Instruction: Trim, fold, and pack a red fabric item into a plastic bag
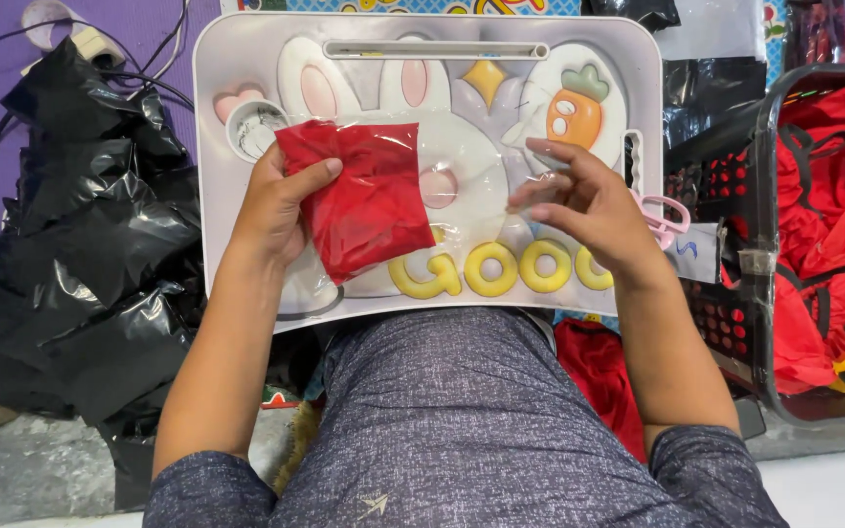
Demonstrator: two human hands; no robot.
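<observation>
My left hand (276,200) is gripping the red cloth (364,196) in its clear bag (462,181) on the desk (246,59); right hand (579,200) is pinching the bag's edge, hard to see.

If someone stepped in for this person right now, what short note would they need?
Left hand: grips the folded red cloth, thumb on top.
Right hand: pinches the far edge of the clear plastic bag lying around the cloth.
Both rest on the lap tray with the rabbit picture.
Done: the cloth is folded and looks at least partly inside the bag.
Left: the bag is not sealed. More red cloth sits in the black basket at right.
</observation>
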